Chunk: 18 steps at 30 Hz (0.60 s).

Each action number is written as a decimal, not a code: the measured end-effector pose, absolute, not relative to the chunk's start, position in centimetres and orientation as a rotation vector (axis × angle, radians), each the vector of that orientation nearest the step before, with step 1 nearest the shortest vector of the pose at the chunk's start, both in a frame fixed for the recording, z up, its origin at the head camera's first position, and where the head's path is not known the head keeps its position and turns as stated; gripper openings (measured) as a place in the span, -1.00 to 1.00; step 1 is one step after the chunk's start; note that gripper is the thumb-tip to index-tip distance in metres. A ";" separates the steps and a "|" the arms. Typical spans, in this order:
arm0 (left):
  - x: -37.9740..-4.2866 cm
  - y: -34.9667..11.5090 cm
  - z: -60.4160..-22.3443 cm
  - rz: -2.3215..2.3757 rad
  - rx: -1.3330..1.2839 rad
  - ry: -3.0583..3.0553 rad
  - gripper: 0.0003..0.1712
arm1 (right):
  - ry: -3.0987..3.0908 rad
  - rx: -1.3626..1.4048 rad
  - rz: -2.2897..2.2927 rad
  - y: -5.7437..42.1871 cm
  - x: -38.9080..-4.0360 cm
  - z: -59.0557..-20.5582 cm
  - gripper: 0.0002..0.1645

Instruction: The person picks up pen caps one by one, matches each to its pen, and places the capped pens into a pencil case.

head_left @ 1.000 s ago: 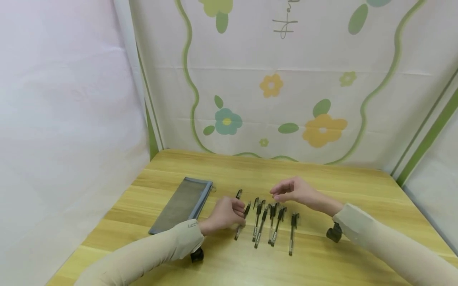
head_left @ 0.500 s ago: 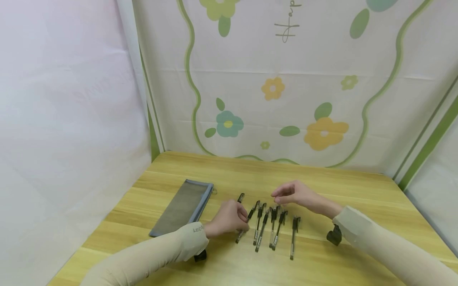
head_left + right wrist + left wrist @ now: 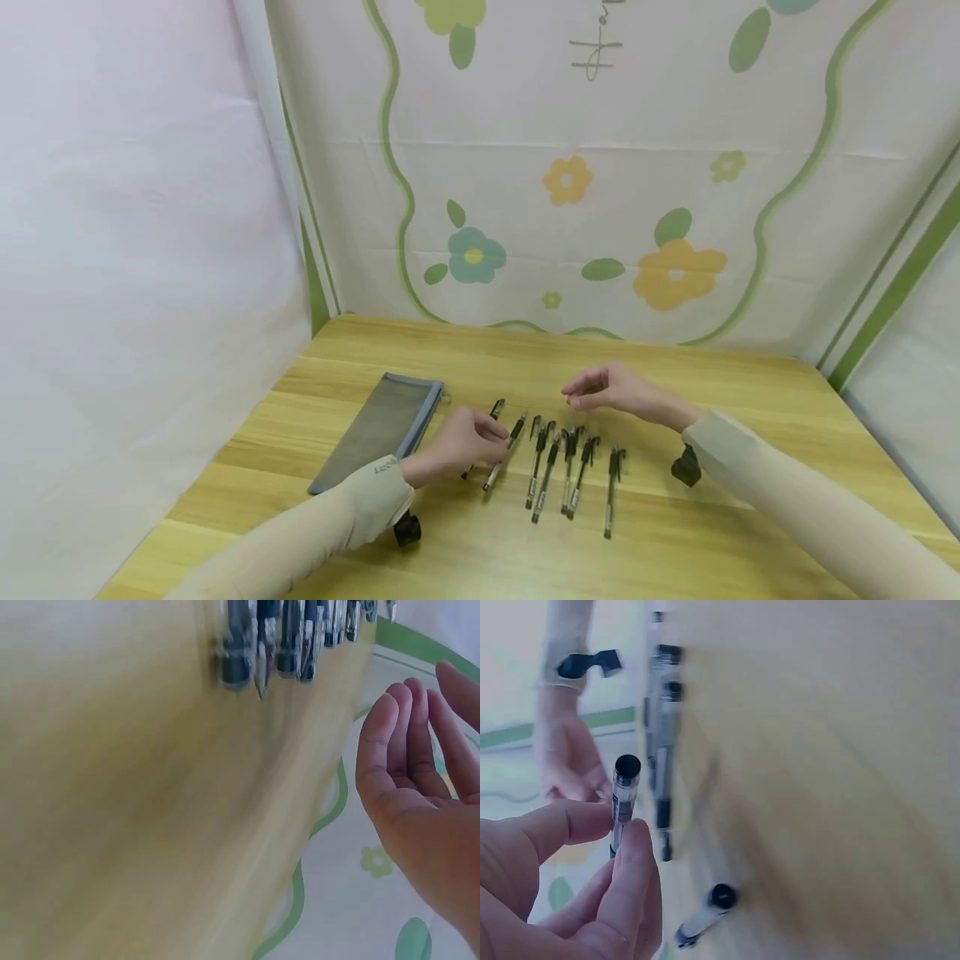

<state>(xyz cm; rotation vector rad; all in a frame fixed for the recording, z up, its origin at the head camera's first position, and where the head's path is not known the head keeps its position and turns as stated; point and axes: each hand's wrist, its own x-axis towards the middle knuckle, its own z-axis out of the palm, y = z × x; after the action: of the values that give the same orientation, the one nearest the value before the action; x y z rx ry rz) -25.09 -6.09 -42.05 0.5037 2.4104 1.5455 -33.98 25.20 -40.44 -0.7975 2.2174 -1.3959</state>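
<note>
My left hand (image 3: 465, 442) pinches a black gel pen (image 3: 624, 787) between thumb and fingers, its dark end cap facing the wrist camera. In the head view the pen slants past the fingertips, to the left of a row of similar gel pens (image 3: 547, 479). Another pen (image 3: 709, 913) lies beside and partly behind the left hand. My right hand (image 3: 618, 392) hovers beyond the far ends of the row, fingers loosely curved and holding nothing. In the right wrist view, its fingers (image 3: 412, 742) show bare, with the pens' ends to their left.
A grey mesh pencil case (image 3: 375, 433) with blue edging lies on the wooden table (image 3: 420, 342), left of the left hand. A flower-printed cloth (image 3: 517, 217) hangs along the table's far edge. White cloth (image 3: 150, 208) closes off the left side.
My left hand has shifted slightly left with the pinched pen, which now stands farther from the row. The right hand has moved slightly left and away from the row.
</note>
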 end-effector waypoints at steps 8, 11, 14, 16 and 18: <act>-24.7 -7.8 -40.4 1.740 0.414 2.127 -0.69 | 2.285 -0.922 -1.191 23.3 -36.1 -40.3 -0.60; -24.2 -8.2 -39.9 1.794 0.403 2.063 -0.68 | 2.291 -0.987 -1.125 22.5 -36.9 -40.8 -0.60; -23.7 -8.4 -39.6 1.826 0.396 2.016 -0.67 | 2.290 -1.039 -1.090 21.7 -37.5 -41.0 -0.63; -23.5 -8.5 -39.5 1.848 0.393 1.977 -0.66 | 2.281 -1.059 -1.079 21.2 -37.6 -40.9 -0.64; -23.3 -8.5 -39.4 1.863 0.391 1.955 -0.66 | 2.267 -1.074 -1.069 20.8 -37.8 -40.9 -0.66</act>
<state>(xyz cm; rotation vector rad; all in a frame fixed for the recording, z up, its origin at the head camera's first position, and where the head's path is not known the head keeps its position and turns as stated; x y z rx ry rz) -23.33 -8.54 -39.39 0.3910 1.9546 1.8630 -37.78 20.77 -40.90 -1.0739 2.2670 -1.0689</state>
